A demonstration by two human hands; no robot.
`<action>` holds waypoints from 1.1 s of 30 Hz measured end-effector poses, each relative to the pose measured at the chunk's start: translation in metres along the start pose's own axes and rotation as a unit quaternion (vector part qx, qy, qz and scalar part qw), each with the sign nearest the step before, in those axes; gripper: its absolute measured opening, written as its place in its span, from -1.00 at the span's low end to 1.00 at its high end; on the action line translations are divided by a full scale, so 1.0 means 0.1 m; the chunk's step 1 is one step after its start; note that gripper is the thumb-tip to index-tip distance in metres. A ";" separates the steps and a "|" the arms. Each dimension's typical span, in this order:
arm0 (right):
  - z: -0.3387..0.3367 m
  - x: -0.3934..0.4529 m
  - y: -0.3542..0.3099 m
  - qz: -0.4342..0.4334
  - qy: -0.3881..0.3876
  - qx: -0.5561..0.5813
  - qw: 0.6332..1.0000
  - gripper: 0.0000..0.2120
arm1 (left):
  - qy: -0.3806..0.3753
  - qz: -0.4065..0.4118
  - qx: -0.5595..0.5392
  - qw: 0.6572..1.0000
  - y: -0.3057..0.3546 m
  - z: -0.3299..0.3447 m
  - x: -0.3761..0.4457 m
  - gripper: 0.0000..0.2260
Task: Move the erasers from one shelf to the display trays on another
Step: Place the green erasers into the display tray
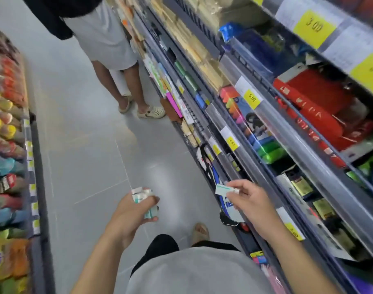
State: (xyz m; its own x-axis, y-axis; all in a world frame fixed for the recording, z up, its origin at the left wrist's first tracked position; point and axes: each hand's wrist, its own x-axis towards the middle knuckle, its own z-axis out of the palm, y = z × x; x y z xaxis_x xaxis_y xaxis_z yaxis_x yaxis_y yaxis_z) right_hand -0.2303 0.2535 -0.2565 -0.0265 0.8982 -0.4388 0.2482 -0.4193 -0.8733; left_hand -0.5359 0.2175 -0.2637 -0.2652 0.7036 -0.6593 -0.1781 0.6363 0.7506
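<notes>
erasers (143,203): a small stack gripped in the left hand (128,217) over the aisle floor (85,124); one more eraser (227,189) pinched in the right hand (249,200), just beside the right shelf (287,128). judged mid-carry: erasers picked up, none placed; display trays not identifiable. eraser print too blurred to read. yellow price tags (314,26) read 3.00, 5.00, 8.00. a bystander's legs stand up the aisle.
</notes>
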 end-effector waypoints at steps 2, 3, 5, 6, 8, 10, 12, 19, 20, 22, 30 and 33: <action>-0.09 0.08 -0.35 -0.038 0.010 0.013 0.999 -0.79 | -0.026 0.028 0.002 0.999 0.42 0.19 0.16 -0.74; -0.13 0.09 -0.52 -0.058 0.019 0.018 0.998 -0.78 | -0.041 0.049 0.007 0.998 0.65 0.29 0.23 -0.75; -0.20 0.10 -0.83 -0.092 0.047 0.025 0.994 -0.78 | -0.089 0.098 0.015 0.991 1.13 0.52 0.37 -0.80; -0.24 0.10 -0.96 -0.103 0.062 0.033 0.992 -0.79 | -0.117 0.122 0.020 0.985 1.37 0.65 0.41 -0.81; -0.31 0.08 -1.19 -0.116 0.095 0.074 0.986 -0.81 | -0.173 0.172 0.029 0.969 1.85 0.93 0.45 -0.80; -0.36 0.03 -1.41 -0.129 0.129 0.121 0.976 -0.82 | -0.223 0.216 0.037 0.950 2.27 1.19 0.41 -0.80; -0.38 -0.02 -1.60 -0.154 0.169 0.128 0.965 -0.81 | -0.284 0.246 0.047 0.926 2.64 1.40 0.32 -0.81; -0.41 -0.22 -2.09 -0.231 0.278 0.106 0.926 -0.77 | -0.492 0.313 0.062 0.810 3.53 1.96 -0.06 -0.73; -0.42 -0.25 -2.13 -0.236 0.294 0.101 0.921 -0.75 | -0.513 0.323 0.063 0.793 3.60 2.03 -0.10 -0.73; -0.43 -0.34 -2.22 -0.246 0.317 0.077 0.913 -0.74 | -0.545 0.340 0.063 0.764 3.69 2.16 -0.18 -0.72; -0.62 -0.48 -2.76 -0.304 0.351 0.001 0.886 -0.68 | -0.573 0.355 0.057 0.736 4.05 2.37 -0.11 -0.71; -0.71 -0.38 -3.00 -0.322 0.347 -0.019 0.881 -0.66 | -0.553 0.360 0.066 0.749 4.19 2.33 -0.01 -0.76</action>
State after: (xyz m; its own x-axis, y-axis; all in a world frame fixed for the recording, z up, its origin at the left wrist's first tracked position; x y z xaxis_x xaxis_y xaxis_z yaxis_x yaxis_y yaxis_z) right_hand -0.2353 0.3544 0.0377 0.4216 0.8178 0.3917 0.4304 0.1998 -0.8803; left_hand -0.3892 0.5575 0.0414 0.7120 0.6646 0.2264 -0.2513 -0.0599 0.9660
